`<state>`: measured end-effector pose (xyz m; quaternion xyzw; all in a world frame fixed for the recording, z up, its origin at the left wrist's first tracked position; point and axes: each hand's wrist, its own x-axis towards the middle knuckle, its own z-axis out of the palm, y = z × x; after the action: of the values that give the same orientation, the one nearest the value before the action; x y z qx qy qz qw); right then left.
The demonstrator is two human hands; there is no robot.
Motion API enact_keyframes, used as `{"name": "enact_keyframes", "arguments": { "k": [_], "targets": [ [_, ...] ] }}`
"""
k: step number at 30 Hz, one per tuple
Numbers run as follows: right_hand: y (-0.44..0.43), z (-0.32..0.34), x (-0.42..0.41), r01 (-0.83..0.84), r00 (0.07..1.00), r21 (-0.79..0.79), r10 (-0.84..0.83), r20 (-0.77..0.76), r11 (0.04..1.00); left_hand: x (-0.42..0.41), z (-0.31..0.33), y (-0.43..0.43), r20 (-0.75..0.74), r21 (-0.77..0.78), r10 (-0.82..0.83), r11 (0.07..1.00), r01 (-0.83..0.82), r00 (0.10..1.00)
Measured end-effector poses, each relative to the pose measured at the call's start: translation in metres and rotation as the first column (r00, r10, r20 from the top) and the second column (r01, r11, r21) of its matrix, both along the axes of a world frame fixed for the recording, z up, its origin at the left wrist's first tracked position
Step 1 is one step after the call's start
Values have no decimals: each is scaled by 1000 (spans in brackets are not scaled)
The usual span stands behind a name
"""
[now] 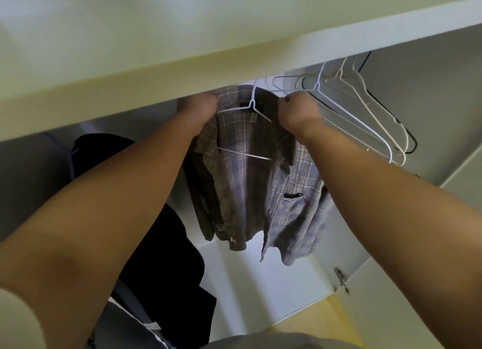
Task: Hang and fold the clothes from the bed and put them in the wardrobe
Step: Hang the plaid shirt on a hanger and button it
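Observation:
A grey-brown plaid shirt (250,181) hangs on a white wire hanger (251,106) inside the wardrobe, under the white shelf (156,69). My left hand (200,106) is at the shirt's left shoulder, its fingers hidden by the shelf edge and the cloth. My right hand (297,111) grips the shirt's right shoulder by the collar, fingers curled into the fabric. The hanger's hook rises out of sight behind the shelf.
Several empty wire hangers (365,114), white and one black, hang to the right of the shirt. Dark garments (167,244) hang at the left. The white wardrobe floor (260,291) lies below, and a door hinge (341,281) sits at the lower right.

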<state>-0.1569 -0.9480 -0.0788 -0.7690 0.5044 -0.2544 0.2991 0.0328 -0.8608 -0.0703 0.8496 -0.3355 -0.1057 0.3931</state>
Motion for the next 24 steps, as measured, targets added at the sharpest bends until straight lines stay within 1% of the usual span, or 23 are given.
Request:
{"name": "enact_keyframes", "arguments": {
  "k": [1,2,3,4,5,6,7,8,9,10,12,16,18,22,24],
  "targets": [
    [3,3,-1,-26,1000,63,26,-5,998,3,1,1,-144,-47,13,999,-20,990],
    [8,9,-2,-39,999,107,37,20,993,7,2,3,-284,-63,-1,998,-18,959],
    [10,10,-2,-28,998,78,32,-48,997,11,4,6,-409,-68,-24,998,-4,912],
    [9,9,-3,-18,999,49,20,-37,999,15,6,10,-507,-73,-45,997,9,861],
    [6,9,-3,11,995,129,-23,95,992,19,7,14,-571,-72,-58,997,20,819],
    [1,12,-3,-15,952,306,-80,295,952,22,7,17,-604,-68,-65,997,30,794],
    [-1,11,-4,-87,901,408,-102,421,909,25,7,18,-616,-62,-73,997,44,785],
    [0,8,-3,-79,876,441,-149,459,894,27,5,19,-614,-58,-85,996,63,784],
    [2,7,-5,-95,841,515,-208,499,852,28,4,20,-604,-52,-103,995,90,790],
    [4,7,-7,-121,825,564,-233,515,817,28,2,21,-597,-50,-129,991,124,792],
    [7,4,-14,-155,844,593,-206,496,790,27,0,22,-590,-57,-173,983,173,789],
    [2,4,-20,-203,855,626,-176,489,753,22,-2,21,-513,-60,-180,983,174,839],
    [1,5,-22,-202,871,640,-163,464,742,21,1,19,-552,-51,-173,983,174,815],
    [-2,11,-27,-185,898,711,-177,403,679,17,8,20,-649,-15,-161,980,199,744],
    [-4,14,-28,-173,904,720,-181,386,672,15,11,20,-679,-7,-127,986,167,723]
  ]
}}
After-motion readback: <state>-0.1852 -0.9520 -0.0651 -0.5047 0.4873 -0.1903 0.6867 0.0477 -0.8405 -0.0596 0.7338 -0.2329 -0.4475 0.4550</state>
